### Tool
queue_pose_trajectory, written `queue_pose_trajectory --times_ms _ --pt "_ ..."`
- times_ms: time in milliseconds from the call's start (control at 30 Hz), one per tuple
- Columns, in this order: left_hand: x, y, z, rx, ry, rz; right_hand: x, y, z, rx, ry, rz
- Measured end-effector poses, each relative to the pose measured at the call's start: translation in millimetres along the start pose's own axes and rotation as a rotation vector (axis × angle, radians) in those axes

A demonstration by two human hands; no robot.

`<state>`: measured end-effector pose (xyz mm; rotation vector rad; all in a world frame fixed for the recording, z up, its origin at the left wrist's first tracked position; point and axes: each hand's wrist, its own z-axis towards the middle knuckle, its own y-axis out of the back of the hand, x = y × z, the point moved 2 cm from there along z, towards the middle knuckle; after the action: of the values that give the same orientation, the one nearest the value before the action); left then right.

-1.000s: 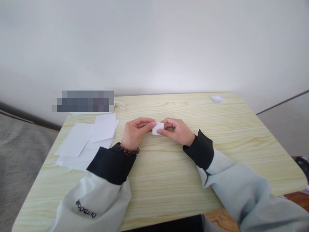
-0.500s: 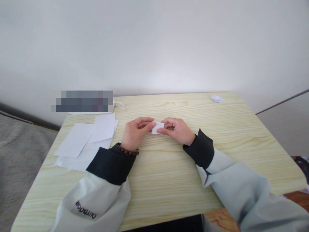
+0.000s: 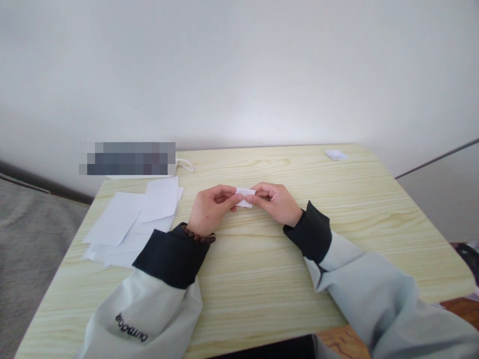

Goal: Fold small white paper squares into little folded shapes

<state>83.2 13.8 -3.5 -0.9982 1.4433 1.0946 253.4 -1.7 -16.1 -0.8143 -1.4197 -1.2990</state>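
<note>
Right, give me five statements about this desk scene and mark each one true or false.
1. The left hand and right hand both hold the small white paper. True.
2. The beaded bracelet is worn on the right. False: it is worn on the left.
3. Overlapping white sheets lie on the table. True.
4. The folded white piece lies among the white sheets. False: it lies apart from them, near the table's far right corner.
5. The left sleeve bears dark lettering. True.
</note>
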Motion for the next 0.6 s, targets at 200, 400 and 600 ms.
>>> queue_pose_trajectory --times_ms 200,400,600 --pt "-0.8 0.1 -0.7 0.005 0.004 0.016 4.8 0.1 -0.1 0.001 0.018 -0.03" --pt "-4.8 -0.8 -0.9 0.014 -0.048 0.053 6.2 1.0 -0.8 0.02 0.064 -0.065" --pt "-4.2 0.4 -0.7 0.007 -0.108 0.107 5.2 2.3 -1.4 0.065 0.121 -0.123"
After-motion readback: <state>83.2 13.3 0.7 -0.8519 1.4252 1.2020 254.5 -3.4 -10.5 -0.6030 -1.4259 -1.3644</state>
